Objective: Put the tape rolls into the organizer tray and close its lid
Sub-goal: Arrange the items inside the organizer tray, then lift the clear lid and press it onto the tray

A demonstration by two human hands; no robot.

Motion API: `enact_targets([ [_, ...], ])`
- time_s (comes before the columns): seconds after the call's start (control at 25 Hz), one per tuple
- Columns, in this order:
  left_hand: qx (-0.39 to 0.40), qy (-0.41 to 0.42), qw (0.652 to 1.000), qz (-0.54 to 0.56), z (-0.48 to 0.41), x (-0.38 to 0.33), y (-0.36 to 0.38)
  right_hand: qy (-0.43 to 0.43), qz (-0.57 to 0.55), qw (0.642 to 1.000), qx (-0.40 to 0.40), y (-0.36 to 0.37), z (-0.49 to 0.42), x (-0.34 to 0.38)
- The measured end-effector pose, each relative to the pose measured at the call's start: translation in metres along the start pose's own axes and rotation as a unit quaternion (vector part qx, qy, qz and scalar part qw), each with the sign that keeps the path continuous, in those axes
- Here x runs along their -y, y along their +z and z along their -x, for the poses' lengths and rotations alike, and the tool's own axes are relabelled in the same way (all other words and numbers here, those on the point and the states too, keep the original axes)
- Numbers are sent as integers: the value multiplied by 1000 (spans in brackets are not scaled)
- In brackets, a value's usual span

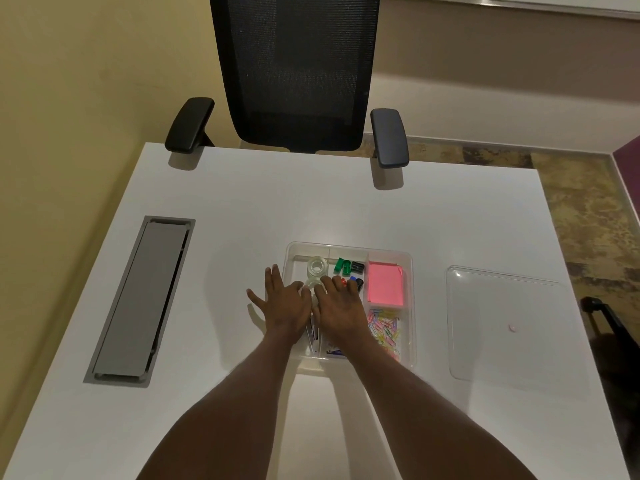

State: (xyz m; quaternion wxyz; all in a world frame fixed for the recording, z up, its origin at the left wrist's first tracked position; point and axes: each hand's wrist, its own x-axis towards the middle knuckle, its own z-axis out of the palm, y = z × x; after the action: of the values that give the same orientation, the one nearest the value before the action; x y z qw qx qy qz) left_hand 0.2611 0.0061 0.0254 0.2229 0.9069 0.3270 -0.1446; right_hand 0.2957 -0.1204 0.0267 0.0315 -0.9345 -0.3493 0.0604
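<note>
A clear organizer tray (408,271) sits in the middle of the white table. One clear tape roll (318,266) lies in its far left compartment. A second clear tape roll (312,286) lies just nearer, partly hidden between my two hands. My left hand (282,303) is flat with fingers spread over the tray's left edge, holding nothing. My right hand (341,306) hovers over the tray's middle with its fingers apart and the fingertips at the second roll. The clear lid (502,323) lies flat on the table, apart from the tray on its right.
The tray also holds a pink sticky-note pad (385,284), coloured paper clips (384,329) and small green, black and blue items (349,267). A grey cable hatch (138,299) is set in the table at left. A black office chair (294,74) stands at the far edge.
</note>
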Motion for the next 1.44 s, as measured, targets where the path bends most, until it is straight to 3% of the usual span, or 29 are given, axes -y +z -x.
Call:
enact_targets([
  [0.28, -113, 76, 989, -57, 27, 4, -17, 12, -18, 999, -33, -22, 16, 5],
  [0.6, -156, 137, 968, -145, 76, 19, -35, 49, -8, 998, -42, -50, 64, 11],
  [0.8, -126, 139, 971, -147, 108, 9, -33, 62, -6, 996, -61, -57, 112, -3],
  [1.12, -103, 169, 974, -114, 169, -62, 22, 94, 40, 994, -39, -66, 182, -81],
  [1.44, -87, 212, 968, -102, 211, -166, 86, 198, 53, 977, -52, -74, 246, -206],
])
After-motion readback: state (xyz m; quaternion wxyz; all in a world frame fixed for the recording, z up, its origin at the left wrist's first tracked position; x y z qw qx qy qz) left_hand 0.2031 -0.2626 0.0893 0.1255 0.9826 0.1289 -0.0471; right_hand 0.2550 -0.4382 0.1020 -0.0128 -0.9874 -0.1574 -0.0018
